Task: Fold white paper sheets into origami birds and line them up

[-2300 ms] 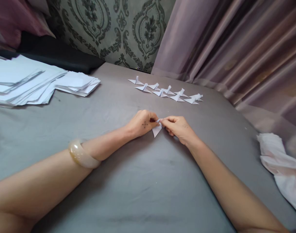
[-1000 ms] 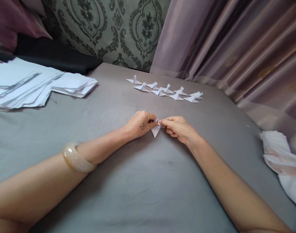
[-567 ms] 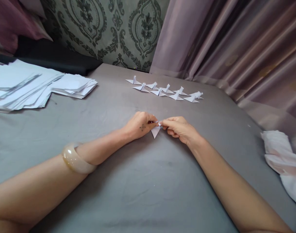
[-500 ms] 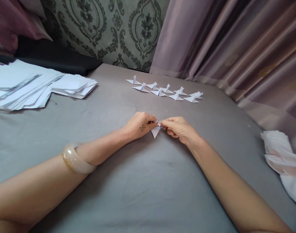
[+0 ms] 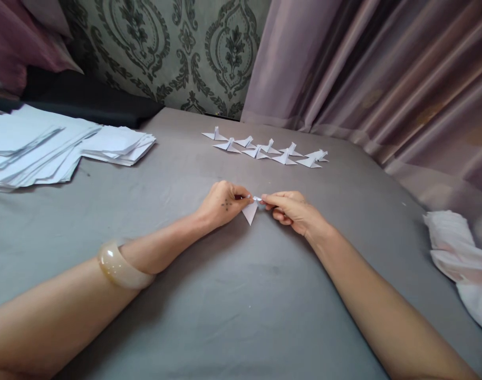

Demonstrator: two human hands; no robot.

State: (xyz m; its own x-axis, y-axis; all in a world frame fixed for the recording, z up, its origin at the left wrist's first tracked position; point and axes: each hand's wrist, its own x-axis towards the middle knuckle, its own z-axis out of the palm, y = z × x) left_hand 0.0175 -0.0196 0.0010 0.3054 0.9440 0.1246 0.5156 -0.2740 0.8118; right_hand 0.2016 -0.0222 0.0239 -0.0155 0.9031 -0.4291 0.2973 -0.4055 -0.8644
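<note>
A small folded white paper piece [image 5: 250,212] hangs between my hands, one pointed flap aimed down towards me. My left hand [image 5: 224,203] pinches its left side between thumb and fingers. From the other side, my right hand [image 5: 290,208] grips the narrow upper right end with thumb and forefinger, the other fingers curled under. Parts of the folds are covered by my fingertips. Beyond my hands stand several finished-looking paper birds [image 5: 257,152] with pointed wings, set in two slanting rows.
A spread stack of white paper sheets [image 5: 118,141] lies at the far left, in front of a black cloth [image 5: 86,97]. White bunched fabric [image 5: 450,237] is at the right edge. Purple curtains [image 5: 296,58] and a patterned wall [image 5: 185,47] border the grey-covered surface [image 5: 241,316].
My fingers have drawn slightly apart, and more of the paper's folded top now shows between them. My left hand has shifted a little to the left. The view has moved slightly.
</note>
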